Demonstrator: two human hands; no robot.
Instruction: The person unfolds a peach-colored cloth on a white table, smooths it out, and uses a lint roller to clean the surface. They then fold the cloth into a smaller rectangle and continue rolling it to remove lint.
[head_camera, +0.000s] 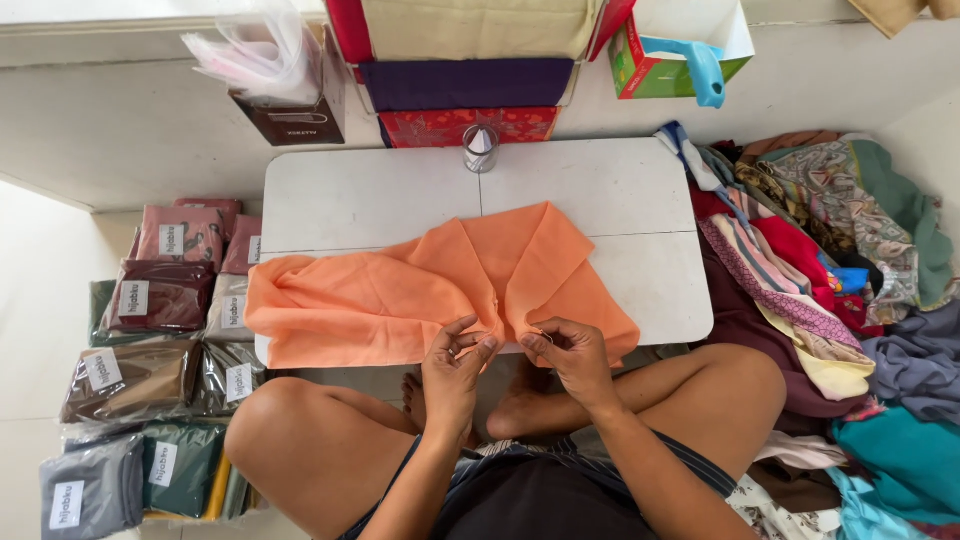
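On low white table (400, 190), orange cloth (400, 295) lies.

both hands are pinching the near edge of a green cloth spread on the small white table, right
Not quite: the cloth is orange, not green. The head view shows the left hand and the right hand both pinching its near edge, and it does lie spread on the small white table.

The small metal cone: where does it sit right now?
In the head view, the small metal cone stands at the far middle edge of the white table, beyond the orange cloth.
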